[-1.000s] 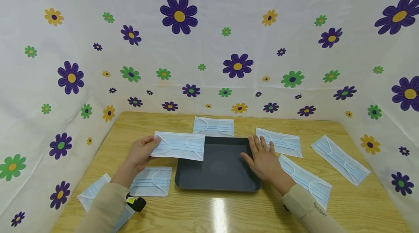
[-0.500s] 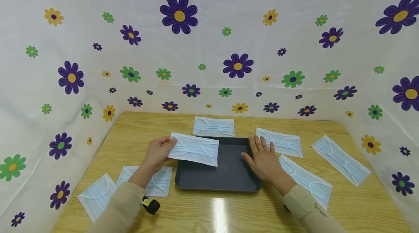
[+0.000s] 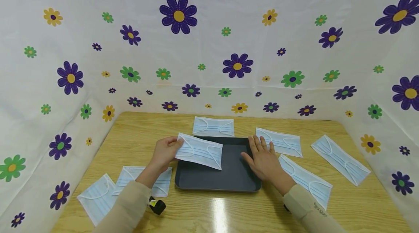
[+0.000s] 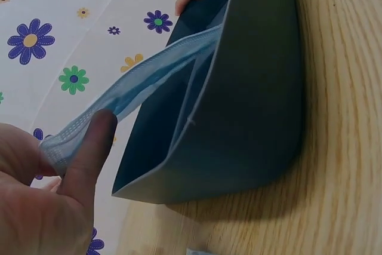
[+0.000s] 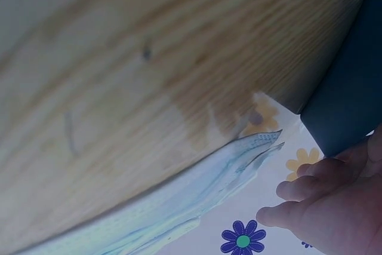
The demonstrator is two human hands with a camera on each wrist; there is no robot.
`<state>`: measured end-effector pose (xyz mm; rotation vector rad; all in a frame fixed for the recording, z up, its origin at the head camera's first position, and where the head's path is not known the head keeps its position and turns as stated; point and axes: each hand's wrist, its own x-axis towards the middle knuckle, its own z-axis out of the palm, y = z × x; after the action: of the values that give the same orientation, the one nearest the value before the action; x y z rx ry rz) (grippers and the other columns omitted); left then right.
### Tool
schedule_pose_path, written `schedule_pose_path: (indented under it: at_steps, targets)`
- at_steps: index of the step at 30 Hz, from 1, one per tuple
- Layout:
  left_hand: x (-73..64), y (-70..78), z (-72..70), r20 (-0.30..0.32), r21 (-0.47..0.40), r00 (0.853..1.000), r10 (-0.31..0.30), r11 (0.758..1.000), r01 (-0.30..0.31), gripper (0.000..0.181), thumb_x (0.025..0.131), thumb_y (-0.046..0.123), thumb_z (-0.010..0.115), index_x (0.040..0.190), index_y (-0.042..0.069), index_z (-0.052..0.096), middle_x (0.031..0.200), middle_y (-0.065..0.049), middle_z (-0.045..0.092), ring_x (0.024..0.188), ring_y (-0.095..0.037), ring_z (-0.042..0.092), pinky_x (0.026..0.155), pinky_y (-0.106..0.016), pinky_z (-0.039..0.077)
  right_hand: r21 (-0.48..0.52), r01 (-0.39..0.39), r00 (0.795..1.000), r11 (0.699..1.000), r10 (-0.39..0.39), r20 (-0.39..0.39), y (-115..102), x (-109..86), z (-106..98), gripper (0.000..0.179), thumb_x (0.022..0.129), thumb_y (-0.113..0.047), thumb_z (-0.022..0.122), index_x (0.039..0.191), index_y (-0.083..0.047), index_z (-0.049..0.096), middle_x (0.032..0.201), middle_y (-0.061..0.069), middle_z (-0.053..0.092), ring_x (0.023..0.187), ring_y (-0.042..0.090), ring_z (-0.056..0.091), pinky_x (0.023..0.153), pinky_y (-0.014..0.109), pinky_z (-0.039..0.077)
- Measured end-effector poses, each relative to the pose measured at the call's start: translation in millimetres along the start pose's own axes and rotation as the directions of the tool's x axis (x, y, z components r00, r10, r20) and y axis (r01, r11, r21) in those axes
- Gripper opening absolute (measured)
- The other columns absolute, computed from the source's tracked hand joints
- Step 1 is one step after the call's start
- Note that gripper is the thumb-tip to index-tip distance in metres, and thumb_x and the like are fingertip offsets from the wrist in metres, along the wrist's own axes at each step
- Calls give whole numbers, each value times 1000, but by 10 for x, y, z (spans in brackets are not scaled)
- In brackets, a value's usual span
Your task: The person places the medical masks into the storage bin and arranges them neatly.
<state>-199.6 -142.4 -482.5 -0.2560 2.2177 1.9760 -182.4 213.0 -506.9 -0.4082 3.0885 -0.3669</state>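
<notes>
Behind it all you've got the white cloth w/ purple, yellow & green flowers (image 3: 209,47), then the light-brown wood-grain table (image 3: 190,215). Mid-table sits the dark grey, shallow rectangular tray (image 3: 226,176), w/ pale-blue pleated face masks (image 3: 341,160) lying around it: one just behind, three off to the R, at least two to the L. Your L hand (image 3: 165,152) pinches the L end of another pale-blue pleated mask (image 3: 200,153), thumb on top; it's over the tray's L half, tilted, R end lower. Can't tell if that low end touches the tray floor. Your R hand (image 3: 265,162) is at the tray's R rim, fingers straight, seemingly gripping nothing; use it as a stop so the tray doesn't slide. Best approach IMO: get the held mask fully inside the walls, lay the far end down first, level it, then release the pinch last so it won't fold or snag on the L wall. Thin stuff like this prob. bends easily, so go slow & watch the thin white ear loops (image 3: 193,149), which could catch your fingers.
</notes>
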Motion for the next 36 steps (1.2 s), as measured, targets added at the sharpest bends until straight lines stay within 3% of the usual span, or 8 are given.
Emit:
schedule_pose_path:
  at_steps: [5,10,17,22,27,36]
  targets:
    - [-4,-32,82,34,1,999,16,1000,-16,35,106,15,64,132,-8,67,110,-19,79,72,-9,72,62,-27,62,-4,6,1000,1000,-6,-4,4,-9,-2,78,112,-50,44,165,3,25,170,28,29,158,52,22,123,76,17]
    - [-45,-33,158,97,69,995,28,997,-35,33,106,14,62,130,-8,69,100,-15,80,69,-9,72,58,-25,60,-3,8,1000,1000,-8,2,-1,-2,3,78,112,-51,43,165,3,25,170,28,28,158,52,22,123,76,17]
    - [-62,-2,187,151,144,988,-14,990,-8,35,107,13,58,134,-6,68,88,-7,75,65,-9,66,56,-21,55,-10,14,1000,1000,-14,6,-2,4,5,79,112,-52,42,165,3,25,170,29,28,158,53,23,123,76,18]
    - [-50,5,150,198,176,980,-31,984,-5,36,109,11,54,138,-7,65,96,-12,75,72,-11,68,61,-24,59,1,6,1000,1000,-6,12,-1,7,-1,78,112,-51,42,165,3,24,170,28,28,158,52,22,123,76,17]
    - [-58,-15,131,238,202,971,-27,979,-22,38,107,7,58,140,-12,60,109,-21,78,79,-16,74,66,-29,64,4,-1,1000,1000,1,19,1,9,-5,79,112,-52,42,166,3,23,170,28,27,158,51,21,124,76,16]
    - [-83,-19,184,175,244,984,12,968,-56,32,98,2,71,126,-12,70,106,-24,79,78,-20,77,66,-34,65,7,2,1000,1000,-2,23,2,25,9,80,111,-54,41,166,2,23,170,28,28,158,51,22,124,75,16]
